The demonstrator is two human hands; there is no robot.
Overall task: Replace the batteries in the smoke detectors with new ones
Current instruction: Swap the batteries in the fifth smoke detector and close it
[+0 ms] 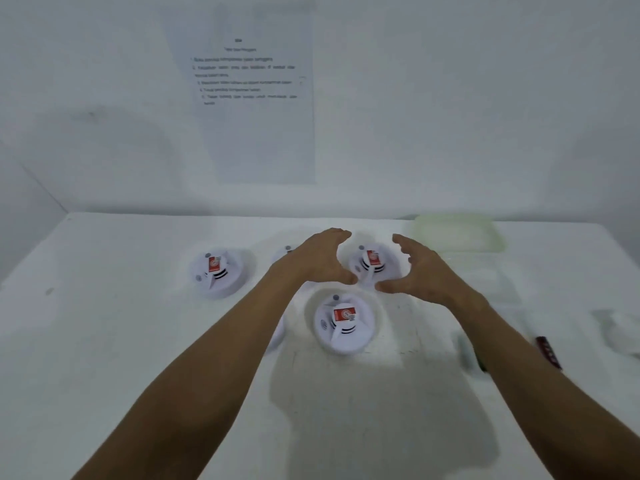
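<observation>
The left hand [317,261] hides a smoke detector [285,252] (wall sheet [249,98] text blurred).

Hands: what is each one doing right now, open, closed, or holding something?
Left hand: open, holding nothing, beside the far smoke detector.
Right hand: open, holding nothing, on its other side.

The flat surface [138,341] is white, with faint grey smudges. Each round plastic smoke detector [343,322] is white, bearing a red label with a white emblem and dark vent slits. A translucent, pale greenish plastic container [457,233] sits at the back. The paper sheet on the wall [256,98] is white with black print. A small dark red battery [549,351] lies at right.
</observation>
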